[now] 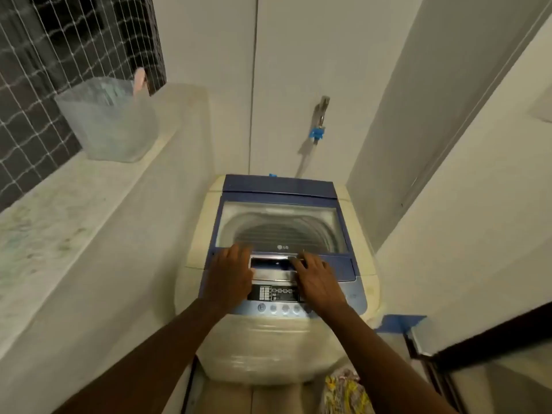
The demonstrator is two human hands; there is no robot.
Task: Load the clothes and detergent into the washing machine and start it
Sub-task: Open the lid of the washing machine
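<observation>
A cream top-loading washing machine [268, 345] with a blue top stands in front of me. Its glass lid [280, 225] lies flat and closed, and the drum shows through it. Both hands rest at the lid's front edge beside the silver handle recess [273, 265]. My left hand [228, 274] lies flat at the recess's left end, fingers spread. My right hand [316, 279] has its fingertips on the right end of the recess. The control panel [277, 297] with round buttons sits just below the hands. Patterned yellow clothes [343, 389] lie on the floor at the lower right.
A translucent plastic tub [110, 121] stands on the ledge [59, 219] to the left, under a netted window. A tap with a blue hose fitting [318, 127] is on the back wall. A dark-framed door [478, 339] edges in at the right.
</observation>
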